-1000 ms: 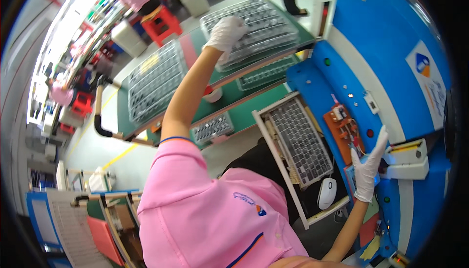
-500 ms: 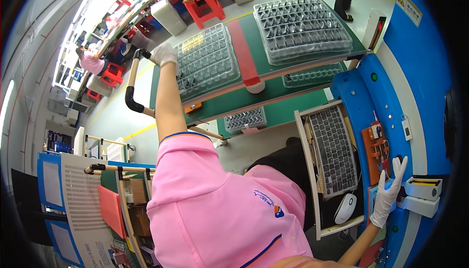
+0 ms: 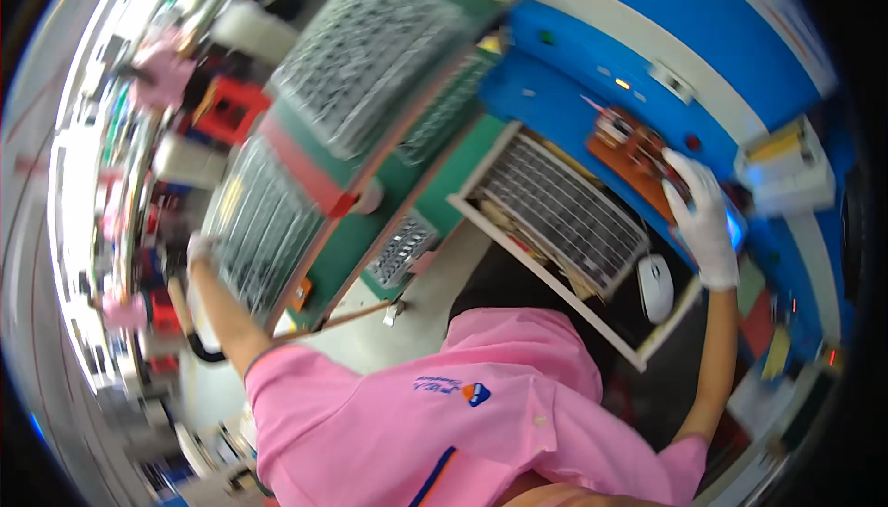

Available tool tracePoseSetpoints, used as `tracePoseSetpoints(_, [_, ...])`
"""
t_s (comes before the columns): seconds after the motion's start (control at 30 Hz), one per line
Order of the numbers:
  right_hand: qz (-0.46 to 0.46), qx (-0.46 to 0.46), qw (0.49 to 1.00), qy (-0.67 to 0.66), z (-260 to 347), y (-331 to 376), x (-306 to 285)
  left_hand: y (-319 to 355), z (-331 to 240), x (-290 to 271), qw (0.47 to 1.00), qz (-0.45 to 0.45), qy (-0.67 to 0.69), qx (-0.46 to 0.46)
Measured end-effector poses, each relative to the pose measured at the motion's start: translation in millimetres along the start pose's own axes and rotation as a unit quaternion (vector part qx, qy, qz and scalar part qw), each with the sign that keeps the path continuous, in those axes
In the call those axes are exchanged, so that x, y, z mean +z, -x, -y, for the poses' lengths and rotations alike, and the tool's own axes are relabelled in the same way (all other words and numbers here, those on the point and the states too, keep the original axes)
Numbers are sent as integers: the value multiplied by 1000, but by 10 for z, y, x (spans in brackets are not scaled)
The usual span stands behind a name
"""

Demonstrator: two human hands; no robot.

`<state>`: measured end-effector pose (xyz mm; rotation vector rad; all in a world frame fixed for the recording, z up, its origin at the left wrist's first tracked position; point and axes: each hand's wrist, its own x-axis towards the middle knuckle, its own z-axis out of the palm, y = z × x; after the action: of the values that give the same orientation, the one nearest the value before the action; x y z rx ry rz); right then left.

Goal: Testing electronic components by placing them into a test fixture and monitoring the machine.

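Note:
My left hand (image 3: 199,250), in a white glove, is at the outer edge of a clear plastic tray (image 3: 264,220) on the green-topped bench; blur hides its fingers. Rows of small parts fill that tray, with a yellowish patch near its far side. On the right, my gloved right hand (image 3: 708,229) reaches over the blue machine's ledge. Its thumb and fingers are apart, beside an orange fixture (image 3: 632,163) with small parts and wires on it. I see nothing clearly held there. A small lit blue screen (image 3: 734,228) shows partly behind this hand.
A pull-out drawer holds a keyboard (image 3: 564,209) and a white mouse (image 3: 656,289). More clear trays (image 3: 370,58) are stacked on the bench, past a red strip (image 3: 301,169). A white-and-yellow box (image 3: 786,169) is mounted right of my right hand. Red stools (image 3: 228,111) and people are beyond.
The whole view has swung round toward the machine, with blur. My right hand has moved to the orange fixture, its fingers less straight. My left hand remains by the near tray's outer edge.

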<state>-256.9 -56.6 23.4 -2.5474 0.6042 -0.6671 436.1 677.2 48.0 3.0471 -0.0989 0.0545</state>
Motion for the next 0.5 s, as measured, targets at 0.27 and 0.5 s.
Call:
tracePoseSetpoints(0.27, [-122,68,987,-80,-84,164,-376,24,61,-142,932,13,346,-107])
tracePoseSetpoints(0.5, [-123,-103,983,86,52,-323,92,615,-1908,-998,876,-53,420,233])
